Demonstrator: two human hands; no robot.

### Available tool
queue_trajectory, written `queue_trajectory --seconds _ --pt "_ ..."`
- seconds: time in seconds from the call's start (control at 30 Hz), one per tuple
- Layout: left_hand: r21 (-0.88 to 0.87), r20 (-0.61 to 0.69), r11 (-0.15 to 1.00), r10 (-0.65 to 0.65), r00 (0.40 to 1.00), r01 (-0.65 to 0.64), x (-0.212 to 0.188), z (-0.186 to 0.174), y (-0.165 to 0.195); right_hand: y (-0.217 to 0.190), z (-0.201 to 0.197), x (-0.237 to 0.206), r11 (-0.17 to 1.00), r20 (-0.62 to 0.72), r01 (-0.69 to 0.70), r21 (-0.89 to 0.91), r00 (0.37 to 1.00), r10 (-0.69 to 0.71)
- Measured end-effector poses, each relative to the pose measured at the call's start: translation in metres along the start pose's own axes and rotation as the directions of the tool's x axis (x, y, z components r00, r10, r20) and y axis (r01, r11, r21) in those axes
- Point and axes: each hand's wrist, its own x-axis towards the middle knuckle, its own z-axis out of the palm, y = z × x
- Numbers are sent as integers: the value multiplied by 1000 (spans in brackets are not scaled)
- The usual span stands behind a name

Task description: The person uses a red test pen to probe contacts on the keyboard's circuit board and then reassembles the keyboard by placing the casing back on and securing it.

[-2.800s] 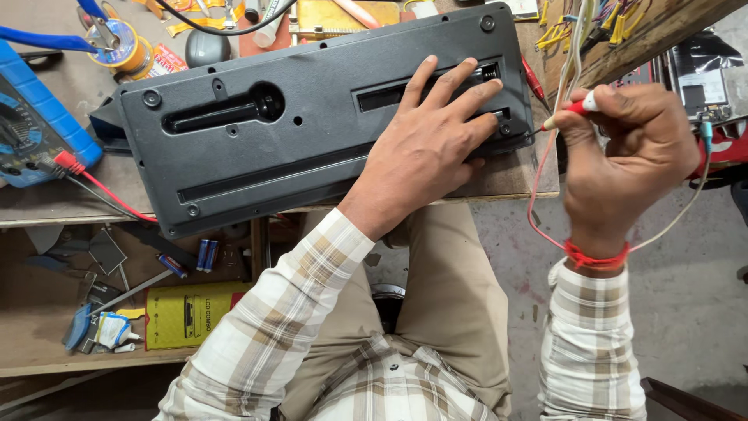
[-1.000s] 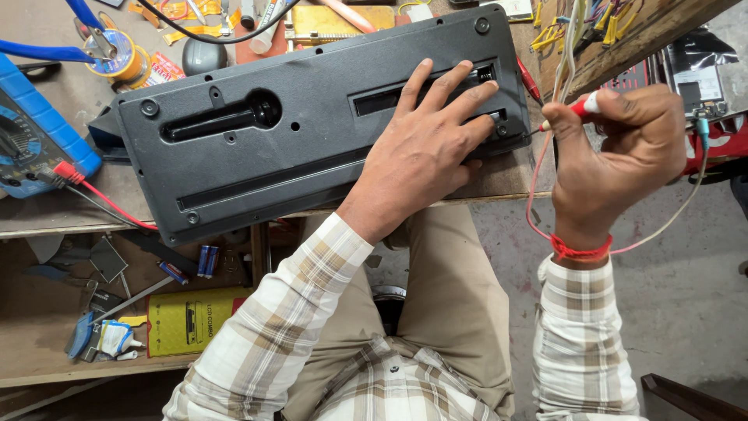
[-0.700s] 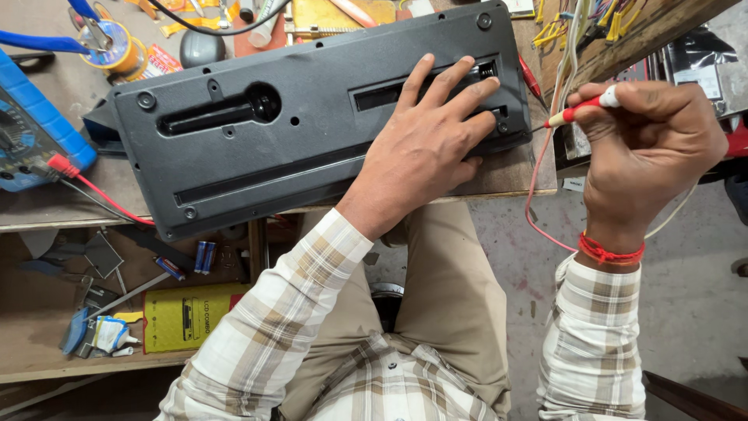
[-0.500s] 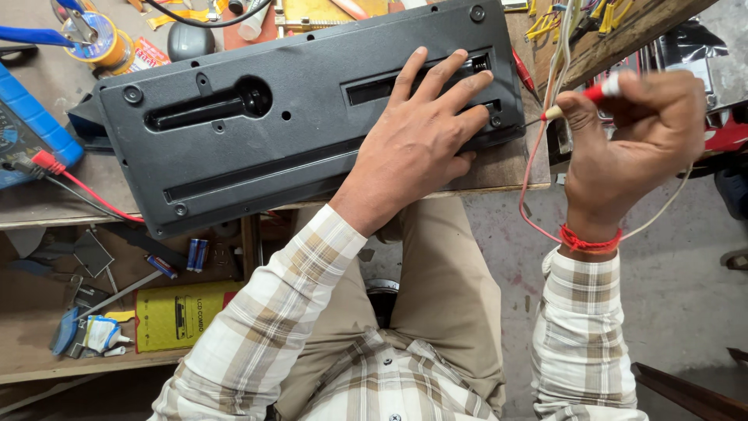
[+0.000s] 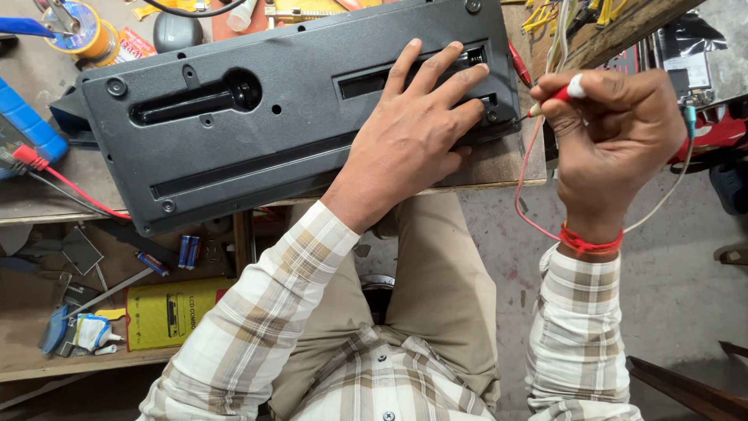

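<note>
- Far left, on the worn wooden workbench (image 5: 499, 168): blue plastic meter case (image 5: 27, 125) w/ red-tipped test lead (image 5: 54, 175) running off it twd the bench edge.
- Top left: spool of yellow tape (image 5: 93, 39), grey rounded mouse-like object (image 5: 177, 31) next to it.
- Lower shelf under bench: yellow flat box (image 5: 167, 312), blue cylindrical batteries (image 5: 187, 251) just above it, small bits of scrap nearby.
- Centre: big dark grey plastic casing (image 5: 234, 148), long & rectangular, underside up, lying across the bench; screws at corners, one long slot w/ round end on its left half, narrow rectangular openings on its right half.
- Left hand (image 5: 413, 136) flat on the casing's right end, fingers spread, palm pressing down; not gripping anything, just holding it steady. Fingertips reach the narrow openings.
- Right of casing: right hand (image 5: 615, 140) closed round a thin red-and-white probe (image 5: 557, 95), pinched btwn thumb & fingers, metal tip pointing left, at the casing's right edge; contact can't be told.
- Thin red wire (image 5: 520, 195) loops down from the probe twd the wrist; red thread band (image 5: 588, 242) on that wrist.
- Far right: pale wire (image 5: 674, 183) curving past the hand, dark clutter behind.
</note>
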Motion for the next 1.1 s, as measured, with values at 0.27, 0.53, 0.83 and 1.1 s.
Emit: queue_trajectory --seconds 0.27,0.53,0.83,1.1 --pt "-7 -12 1000 6 1000 -6 0 1 0 8 2 1 988 23 146 51 989 -148" --pt "-23 -28 1000 9 1000 -10 -2 2 1 19 -5 7 945 -53 305 -120 948 -313" --pt "-31 -20 999 7 1000 -8 -3 1 1 14 -2 4 910 -16 402 -96 914 -406" --pt "7 -10 1000 3 1000 -3 -2 0 2 20 0 -1 967 48 250 45 966 -253"
